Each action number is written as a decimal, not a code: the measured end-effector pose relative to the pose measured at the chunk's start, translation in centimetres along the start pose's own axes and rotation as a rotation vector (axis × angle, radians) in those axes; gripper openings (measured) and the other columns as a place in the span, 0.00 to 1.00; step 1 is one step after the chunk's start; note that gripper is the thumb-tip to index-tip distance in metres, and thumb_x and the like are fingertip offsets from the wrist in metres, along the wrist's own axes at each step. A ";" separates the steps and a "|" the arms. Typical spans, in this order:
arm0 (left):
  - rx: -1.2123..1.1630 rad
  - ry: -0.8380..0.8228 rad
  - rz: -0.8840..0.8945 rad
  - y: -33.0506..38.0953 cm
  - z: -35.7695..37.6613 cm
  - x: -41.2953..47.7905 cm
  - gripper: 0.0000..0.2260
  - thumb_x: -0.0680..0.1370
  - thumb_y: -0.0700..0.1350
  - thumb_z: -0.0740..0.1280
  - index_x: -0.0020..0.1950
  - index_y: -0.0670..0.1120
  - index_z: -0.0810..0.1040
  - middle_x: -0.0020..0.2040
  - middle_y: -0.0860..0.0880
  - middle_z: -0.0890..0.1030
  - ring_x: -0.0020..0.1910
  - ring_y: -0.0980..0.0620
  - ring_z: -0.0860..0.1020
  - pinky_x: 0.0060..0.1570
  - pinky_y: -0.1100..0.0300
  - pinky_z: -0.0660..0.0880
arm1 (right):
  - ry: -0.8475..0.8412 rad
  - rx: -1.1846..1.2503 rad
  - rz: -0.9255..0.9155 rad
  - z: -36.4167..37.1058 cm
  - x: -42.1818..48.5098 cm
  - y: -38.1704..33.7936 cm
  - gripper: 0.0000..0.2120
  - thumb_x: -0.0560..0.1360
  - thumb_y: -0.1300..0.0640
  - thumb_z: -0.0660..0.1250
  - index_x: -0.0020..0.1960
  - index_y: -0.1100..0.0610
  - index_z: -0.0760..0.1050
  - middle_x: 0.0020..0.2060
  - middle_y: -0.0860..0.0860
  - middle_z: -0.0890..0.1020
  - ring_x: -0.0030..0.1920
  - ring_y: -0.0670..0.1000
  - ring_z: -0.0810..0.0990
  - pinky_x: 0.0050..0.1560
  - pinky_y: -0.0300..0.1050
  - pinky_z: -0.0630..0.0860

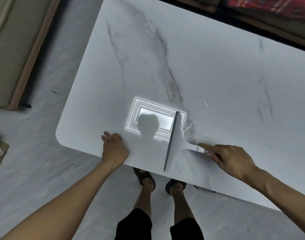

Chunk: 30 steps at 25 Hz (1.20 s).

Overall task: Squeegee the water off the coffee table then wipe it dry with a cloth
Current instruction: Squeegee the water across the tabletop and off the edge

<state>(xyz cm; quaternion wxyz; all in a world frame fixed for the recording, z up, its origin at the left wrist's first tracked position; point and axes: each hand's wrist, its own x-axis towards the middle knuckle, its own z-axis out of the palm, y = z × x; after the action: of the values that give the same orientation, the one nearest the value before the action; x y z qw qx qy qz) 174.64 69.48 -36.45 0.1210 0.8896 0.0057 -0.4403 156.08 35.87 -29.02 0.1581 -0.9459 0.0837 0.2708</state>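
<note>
Coffee table [209,70] fills my view: a hard, glossy marble-look slab with grey veins and rounded corners, slick enough to mirror a ceiling light [155,118]. At its near edge my left hand [114,149] lies flat, fingers slightly spread, bracing. Next comes the squeegee [174,144], its long dark blade on the surface and its pale body flaring back to a handle. I judge it light and stiff, best gripped at that handle, where my right hand [229,160] pinches it with 1 finger laid along the top. Thin water streaks [187,128] glint just beyond the blade.
</note>
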 end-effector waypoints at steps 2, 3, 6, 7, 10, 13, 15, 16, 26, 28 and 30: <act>-0.008 0.016 -0.030 0.5 -0.2 0.1 0.27 0.71 0.33 0.58 0.70 0.38 0.60 0.77 0.31 0.47 0.77 0.34 0.46 0.74 0.43 0.57 | 0.013 -0.021 0.059 -0.4 -2.3 1.3 0.19 0.79 0.38 0.49 0.70 0.28 0.60 0.42 0.39 0.80 0.44 0.48 0.80 0.36 0.41 0.67; -0.027 0.050 -0.040 0.6 -0.3 0.0 0.25 0.71 0.33 0.58 0.68 0.38 0.62 0.77 0.32 0.51 0.76 0.34 0.51 0.73 0.42 0.61 | 0.015 -0.014 0.056 -0.4 -2.7 1.0 0.19 0.79 0.38 0.49 0.70 0.28 0.60 0.43 0.38 0.80 0.45 0.48 0.81 0.37 0.41 0.66; -0.155 0.217 -0.023 0.9 0.0 -0.9 0.15 0.72 0.34 0.57 0.58 0.42 0.69 0.63 0.40 0.73 0.62 0.39 0.73 0.58 0.45 0.74 | -0.020 0.051 -0.108 0.3 -1.9 -2.5 0.20 0.80 0.37 0.48 0.71 0.28 0.54 0.51 0.38 0.81 0.49 0.50 0.81 0.40 0.43 0.72; -0.200 0.251 -0.008 1.0 0.3 -1.3 0.12 0.73 0.35 0.56 0.54 0.45 0.69 0.56 0.43 0.76 0.54 0.42 0.77 0.49 0.49 0.76 | -0.054 0.062 -0.188 0.9 -1.0 -4.1 0.20 0.80 0.38 0.48 0.71 0.28 0.54 0.54 0.39 0.81 0.50 0.51 0.81 0.42 0.45 0.74; -0.190 0.238 0.024 1.0 2.6 -2.7 0.08 0.75 0.37 0.57 0.48 0.49 0.66 0.50 0.47 0.75 0.45 0.48 0.76 0.36 0.56 0.72 | -0.152 -0.027 -0.418 3.4 1.5 -7.5 0.19 0.82 0.41 0.49 0.72 0.34 0.59 0.50 0.45 0.81 0.45 0.54 0.81 0.38 0.45 0.71; -0.095 0.203 0.088 1.4 6.0 -4.2 0.12 0.74 0.33 0.60 0.55 0.45 0.68 0.61 0.41 0.72 0.61 0.40 0.74 0.57 0.48 0.75 | -0.115 -0.108 -0.494 4.4 2.0 -5.7 0.18 0.82 0.42 0.49 0.72 0.35 0.61 0.51 0.48 0.81 0.46 0.56 0.81 0.37 0.44 0.66; -0.017 0.160 0.111 2.4 8.8 -5.3 0.21 0.72 0.32 0.61 0.66 0.38 0.66 0.72 0.36 0.63 0.72 0.37 0.64 0.70 0.45 0.66 | -0.086 -0.092 -0.491 4.3 1.4 -2.1 0.18 0.82 0.42 0.49 0.71 0.33 0.61 0.53 0.47 0.81 0.46 0.55 0.81 0.37 0.44 0.68; -0.012 0.137 0.108 3.4 10.1 -6.2 0.24 0.71 0.32 0.62 0.68 0.37 0.65 0.74 0.35 0.60 0.74 0.37 0.61 0.72 0.45 0.63 | -0.079 -0.084 -0.488 3.9 0.7 0.0 0.18 0.82 0.41 0.48 0.71 0.32 0.60 0.52 0.46 0.81 0.45 0.54 0.81 0.37 0.44 0.68; -0.010 -0.012 -0.058 11.8 15.4 -9.6 0.28 0.69 0.34 0.58 0.69 0.33 0.59 0.75 0.26 0.43 0.75 0.29 0.42 0.74 0.40 0.54 | -0.085 -0.225 -0.293 -0.8 -5.7 17.2 0.19 0.81 0.40 0.46 0.70 0.30 0.60 0.44 0.40 0.79 0.45 0.49 0.81 0.35 0.42 0.65; -0.029 -0.027 -0.078 12.3 15.2 -9.5 0.28 0.71 0.35 0.57 0.71 0.33 0.57 0.75 0.27 0.42 0.76 0.29 0.41 0.74 0.40 0.54 | -0.081 -0.249 -0.258 -2.0 -6.7 18.5 0.20 0.80 0.39 0.45 0.71 0.30 0.60 0.43 0.40 0.79 0.44 0.49 0.81 0.35 0.42 0.64; -0.058 -0.019 -0.068 12.4 15.0 -9.5 0.27 0.72 0.35 0.57 0.71 0.34 0.58 0.76 0.28 0.46 0.76 0.30 0.45 0.72 0.39 0.59 | -0.061 -0.263 -0.252 -2.7 -7.5 18.7 0.20 0.80 0.39 0.46 0.71 0.30 0.61 0.42 0.40 0.79 0.42 0.49 0.81 0.34 0.43 0.67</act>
<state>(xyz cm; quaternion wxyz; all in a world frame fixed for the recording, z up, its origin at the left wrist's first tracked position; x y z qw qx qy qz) 158.50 55.03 -35.15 0.1320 0.8807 0.0474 -0.4524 146.55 17.99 -27.57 0.0683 -0.9528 -0.0766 0.2858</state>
